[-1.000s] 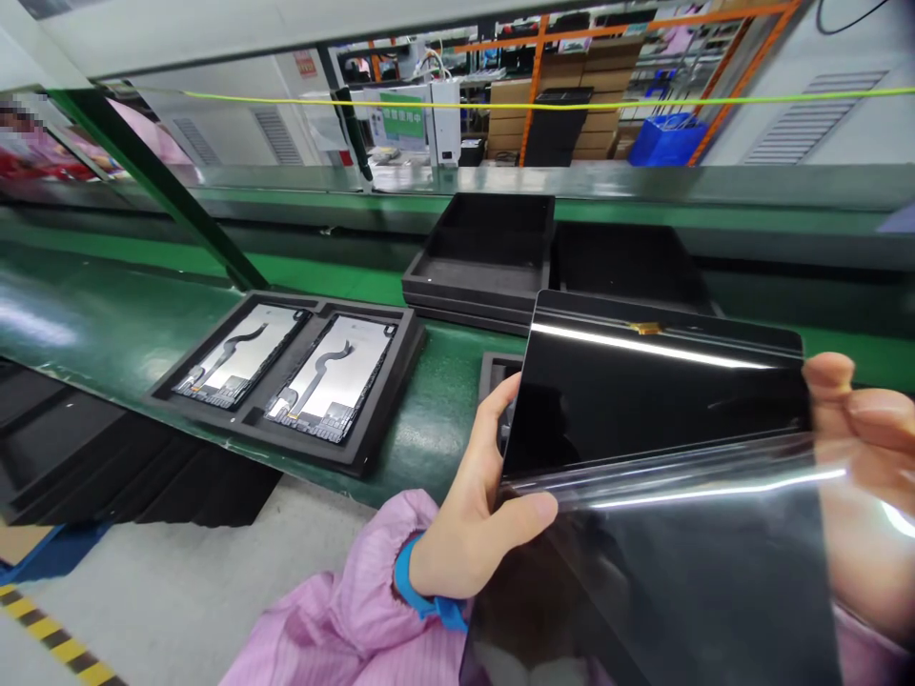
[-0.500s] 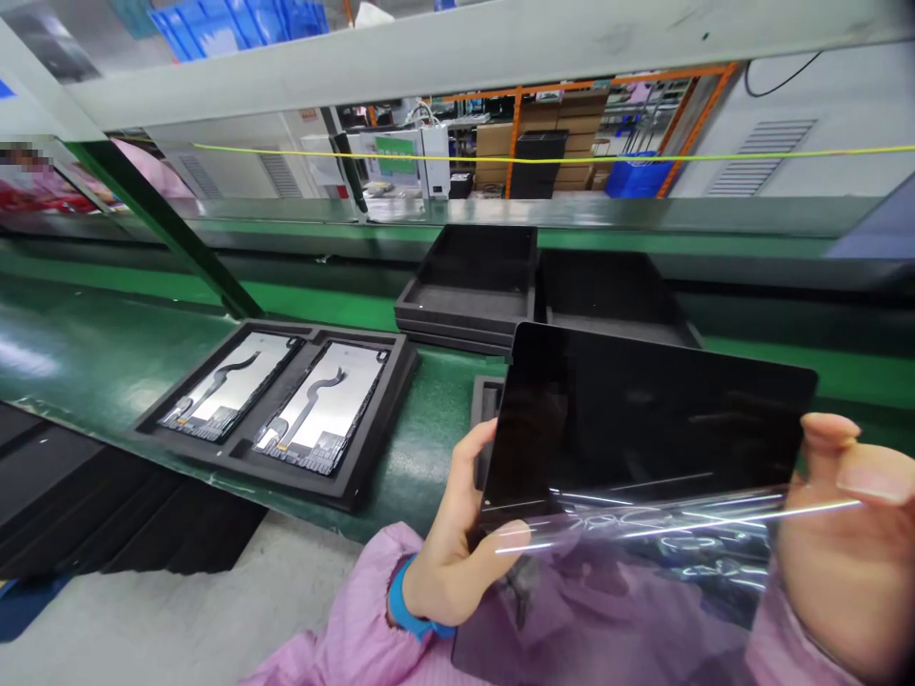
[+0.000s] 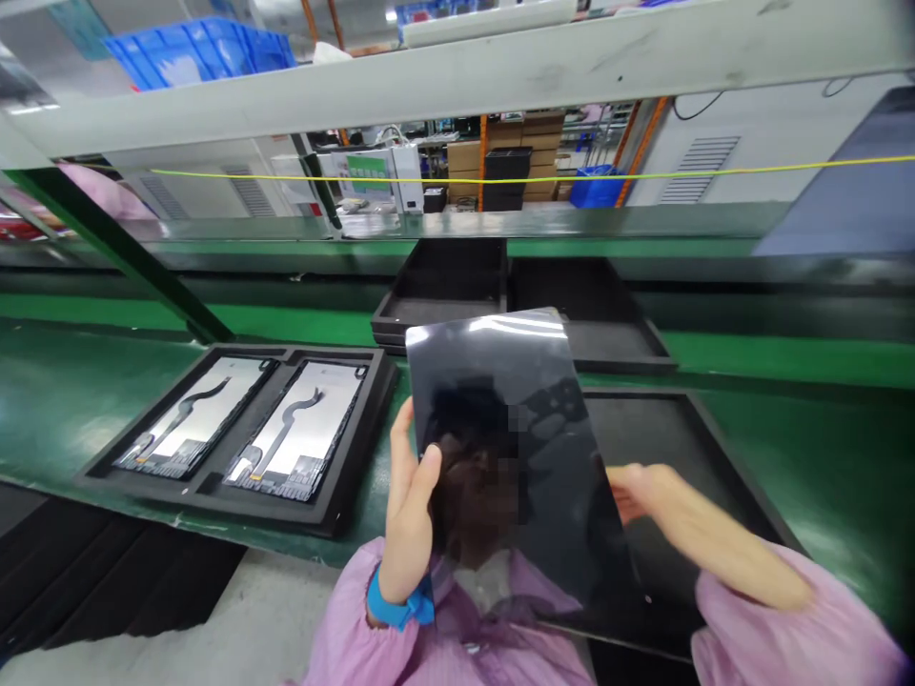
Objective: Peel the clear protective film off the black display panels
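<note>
Head view: at the left, two panels (image 3: 296, 429) are being held side by side in separate recesses of a dark tray (image 3: 355, 457), likely so that they cannot knock together; they are being stored backs up, perhaps to spare the ribbon cables (image 3: 288, 416) from pressure. At the middle, a dark screen (image 3: 515, 410) is being held up, its glossy face being tilted toward the camera. Its left edge is being gripped by the left hand (image 3: 411, 510), with the thumb on the front and the fingers passing behind, presumably so that most of the face is being left untouched. The right edge is being met by the right hand (image 3: 647, 491), perhaps for steadiness; its fingertips are being hidden by the screen, so whether that grip is closed cannot be told. A second tray (image 3: 658, 438) at the right is being partly covered by the screen.

Grey floor (image 3: 272, 600) is being glimpsed low at the left, below the green bench (image 3: 57, 381), on which both trays are being supported. Overhead, a blue bin (image 3: 200, 52) is being shown above a pale beam (image 3: 457, 86). Behind, a yellow cord (image 3: 457, 179) is being stretched across, with cartons (image 3: 464, 167) and a blue bag (image 3: 597, 186) being seen beyond.
</note>
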{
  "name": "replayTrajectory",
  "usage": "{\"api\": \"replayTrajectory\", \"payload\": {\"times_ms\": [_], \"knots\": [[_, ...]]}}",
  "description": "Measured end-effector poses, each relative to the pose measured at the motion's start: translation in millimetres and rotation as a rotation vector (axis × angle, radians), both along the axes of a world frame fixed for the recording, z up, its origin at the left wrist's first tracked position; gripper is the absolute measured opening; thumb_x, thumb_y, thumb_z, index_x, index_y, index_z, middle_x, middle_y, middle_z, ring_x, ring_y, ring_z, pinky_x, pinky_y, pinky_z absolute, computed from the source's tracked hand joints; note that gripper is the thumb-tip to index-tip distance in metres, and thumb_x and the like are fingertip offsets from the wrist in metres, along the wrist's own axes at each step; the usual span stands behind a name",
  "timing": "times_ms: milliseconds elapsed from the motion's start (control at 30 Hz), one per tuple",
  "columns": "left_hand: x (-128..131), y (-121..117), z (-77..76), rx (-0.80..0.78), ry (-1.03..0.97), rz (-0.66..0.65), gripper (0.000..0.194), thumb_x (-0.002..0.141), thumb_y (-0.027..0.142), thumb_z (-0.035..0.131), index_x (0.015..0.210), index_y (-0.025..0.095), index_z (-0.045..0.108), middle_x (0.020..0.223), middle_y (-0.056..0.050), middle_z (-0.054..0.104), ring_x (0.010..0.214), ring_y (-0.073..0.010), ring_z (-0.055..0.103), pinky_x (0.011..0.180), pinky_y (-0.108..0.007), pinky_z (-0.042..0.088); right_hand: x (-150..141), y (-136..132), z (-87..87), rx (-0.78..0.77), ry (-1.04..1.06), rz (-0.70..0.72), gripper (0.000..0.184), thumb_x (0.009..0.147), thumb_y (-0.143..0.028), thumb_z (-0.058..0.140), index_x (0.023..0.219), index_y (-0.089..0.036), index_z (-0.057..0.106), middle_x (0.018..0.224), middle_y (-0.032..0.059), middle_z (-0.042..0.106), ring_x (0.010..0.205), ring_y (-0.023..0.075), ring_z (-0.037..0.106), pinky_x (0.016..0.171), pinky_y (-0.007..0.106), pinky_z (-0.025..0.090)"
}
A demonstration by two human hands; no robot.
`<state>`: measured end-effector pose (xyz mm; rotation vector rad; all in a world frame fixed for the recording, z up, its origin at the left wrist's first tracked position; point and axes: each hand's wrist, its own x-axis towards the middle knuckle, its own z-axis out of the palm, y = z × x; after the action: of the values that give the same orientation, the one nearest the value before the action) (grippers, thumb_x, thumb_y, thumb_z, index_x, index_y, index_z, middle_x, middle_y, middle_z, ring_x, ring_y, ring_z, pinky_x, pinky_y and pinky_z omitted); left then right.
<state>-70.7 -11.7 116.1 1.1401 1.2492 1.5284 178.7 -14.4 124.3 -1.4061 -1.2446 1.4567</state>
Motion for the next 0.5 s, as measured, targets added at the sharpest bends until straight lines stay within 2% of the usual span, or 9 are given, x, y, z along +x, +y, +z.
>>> {"api": "replayTrajectory", "payload": {"times_ms": [67, 167, 200, 267, 333, 367, 400, 433, 500], "knots": [[3.9, 2.2, -1.9, 0.010, -0.007, 0.008, 0.049, 0.093, 0.038, 0.050, 0.140, 0.032, 0.038, 0.153, 0.007, 0.034, 0.143, -0.0135, 0.024, 0.118, -0.023, 0.015, -7.5, 0.4, -13.4, -0.159, 0.137, 0.069, 0.055, 0.065, -0.072, 0.067, 0.066, -0.018, 0.063, 0.071, 0.0078, 0.064, 0.066, 0.0194, 0.061, 0.065, 0.034, 0.052], [20.4, 2.0, -10.1, -0.002, -0.012, -0.085, 0.052, 0.094, 0.039, 0.048, 0.142, 0.030, 0.033, 0.157, 0.005, 0.026, 0.145, -0.0153, 0.018, 0.119, -0.026, 0.013, -14.7, 0.6, -25.6, -0.143, 0.250, -0.040, 0.058, 0.068, -0.072, 0.063, 0.088, -0.018, 0.065, 0.083, 0.0067, 0.067, 0.075, 0.0203, 0.064, 0.068, 0.033, 0.053], [26.8, 1.9, -14.1, -0.012, -0.018, -0.155, 0.054, 0.094, 0.039, 0.047, 0.144, 0.030, 0.030, 0.158, 0.004, 0.023, 0.145, -0.0161, 0.017, 0.120, -0.027, 0.012, -13.4, 0.8, -25.9, -0.135, 0.281, -0.072, 0.055, 0.069, -0.067, 0.067, 0.093, -0.018, 0.064, 0.087, 0.0071, 0.068, 0.078, 0.0209, 0.065, 0.069, 0.032, 0.053], [36.1, 3.4, -21.8, -0.051, -0.061, -0.397, 0.060, 0.094, 0.039, 0.047, 0.147, 0.031, 0.021, 0.157, 0.000, 0.024, 0.145, -0.0181, 0.018, 0.119, -0.032, 0.016, -1.7, 1.0, -22.5, -0.106, 0.322, -0.158, 0.047, 0.067, -0.054, 0.075, 0.096, -0.019, 0.065, 0.092, 0.0079, 0.068, 0.083, 0.0215, 0.066, 0.072, 0.031, 0.053], [35.3, 8.3, -25.4, -0.084, -0.116, -0.649, 0.069, 0.093, 0.037, 0.050, 0.149, 0.034, 0.010, 0.154, -0.004, 0.032, 0.143, -0.0202, 0.026, 0.117, -0.038, 0.024, 23.7, -0.1, -17.7, -0.067, 0.311, -0.285, 0.042, 0.063, -0.045, 0.080, 0.095, -0.020, 0.066, 0.097, 0.0082, 0.069, 0.085, 0.0221, 0.067, 0.076, 0.031, 0.054], [30.2, 11.8, -24.5, -0.079, -0.143, -0.708, 0.073, 0.092, 0.035, 0.053, 0.149, 0.036, 0.006, 0.152, -0.006, 0.036, 0.141, -0.0211, 0.031, 0.115, -0.041, 0.028, 40.9, -1.2, -15.9, -0.056, 0.293, -0.357, 0.042, 0.061, -0.042, 0.082, 0.095, -0.022, 0.067, 0.098, 0.0082, 0.069, 0.085, 0.0226, 0.067, 0.077, 0.031, 0.054], [22.0, 15.8, -21.8, -0.050, -0.176, -0.709, 0.077, 0.091, 0.034, 0.054, 0.148, 0.038, 0.004, 0.151, -0.006, 0.038, 0.138, -0.0222, 0.036, 0.114, -0.043, 0.031, 60.1, -2.6, -15.0, -0.064, 0.266, -0.424, 0.044, 0.058, -0.040, 0.084, 0.095, -0.023, 0.068, 0.098, 0.0085, 0.069, 0.083, 0.0234, 0.067, 0.077, 0.032, 0.054], [11.3, 19.9, -17.7, 0.007, -0.213, -0.651, 0.078, 0.090, 0.035, 0.055, 0.148, 0.040, 0.004, 0.149, -0.007, 0.041, 0.136, -0.0234, 0.039, 0.112, -0.046, 0.032, 80.3, -4.2, -15.1, -0.098, 0.237, -0.474, 0.046, 0.055, -0.037, 0.085, 0.095, -0.025, 0.068, 0.099, 0.0093, 0.069, 0.081, 0.0244, 0.067, 0.076, 0.034, 0.054], [-13.6, 27.8, -8.3, 0.150, -0.286, -0.454, 0.074, 0.090, 0.038, 0.053, 0.148, 0.040, 0.006, 0.145, -0.008, 0.046, 0.134, -0.0259, 0.042, 0.110, -0.051, 0.033, 118.4, -6.7, -19.1, -0.218, 0.177, -0.506, 0.046, 0.053, -0.035, 0.085, 0.095, -0.026, 0.069, 0.100, 0.0121, 0.068, 0.079, 0.0272, 0.068, 0.074, 0.036, 0.054]]}}
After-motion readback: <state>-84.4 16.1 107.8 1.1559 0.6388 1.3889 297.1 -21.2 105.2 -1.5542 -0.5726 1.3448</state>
